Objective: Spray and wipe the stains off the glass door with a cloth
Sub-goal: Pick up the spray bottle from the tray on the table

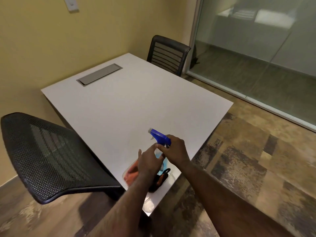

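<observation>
the spray bottle (160, 139) is up above the near right corner of the white tabletop (130, 100), over a clear plastic tub (127, 173) that sits at that corner. its blue trigger head leans away from the person, the nozzle aimed to the upper left across the tabletop toward the yellow wall, so the head's long axis runs from lower right to upper left; the clear body with pale blue liquid drops down beneath it, mostly hidden by the hands. the right hand (174, 151) is wrapped round the neck just under the blue head, fingers closed on it. the left hand (148, 161) is at the bottle's body with the fingers loosely curled and the index finger raised; whether it truly grips the body cannot be told. in the tub lies an orange cloth (132, 171), with a dark tool beside it. a black mesh chair (51, 156) stands at the left, another chair (168, 53) at the far end, and the glass door (256, 48) rises well apart at the right
</observation>
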Demonstrator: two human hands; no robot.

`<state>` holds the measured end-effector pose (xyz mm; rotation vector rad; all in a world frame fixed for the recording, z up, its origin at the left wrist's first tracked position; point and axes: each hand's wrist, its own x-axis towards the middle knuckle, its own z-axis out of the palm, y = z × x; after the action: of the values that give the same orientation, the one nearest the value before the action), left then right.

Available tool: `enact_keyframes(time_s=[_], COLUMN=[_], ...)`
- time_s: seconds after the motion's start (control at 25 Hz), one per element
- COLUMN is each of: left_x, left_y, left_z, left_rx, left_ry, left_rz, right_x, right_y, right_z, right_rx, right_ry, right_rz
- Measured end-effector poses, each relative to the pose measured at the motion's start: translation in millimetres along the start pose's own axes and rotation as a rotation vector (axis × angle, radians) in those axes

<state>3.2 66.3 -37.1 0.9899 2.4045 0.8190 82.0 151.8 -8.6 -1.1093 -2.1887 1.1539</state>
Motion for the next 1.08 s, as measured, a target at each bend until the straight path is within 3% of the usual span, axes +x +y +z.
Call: enact_keyframes(time_s=[0.24, 0.52, 0.72, 1.08], left_x=[-6.9, -28.3, -72.4, -230.1], left_y=[18.6, 96.3, 192.5, 360.0], left_z=[-18.0, -54.7, -61.7, -36.1], left_rx=[-0.061, -0.258, -0.376, -0.53], left_ry=[0.096, 0.191, 0.03, -0.485], left_rz=[0.081, 0.43, 0.71, 1.091], right_x=[-9.2, -43.2, -102.0, -273.7], right_y=[-29.0, -95.6, -129.0, -149.2], right_z=[-18.0, -98.9, -194.3, -359.0], right_rx=[-0.019, 0.041, 0.0, -0.028], right_ry=[0.13, 0.493, 0.804, 1.116], right_rz=[-0.072, -0.107, -0.166, -0.038])
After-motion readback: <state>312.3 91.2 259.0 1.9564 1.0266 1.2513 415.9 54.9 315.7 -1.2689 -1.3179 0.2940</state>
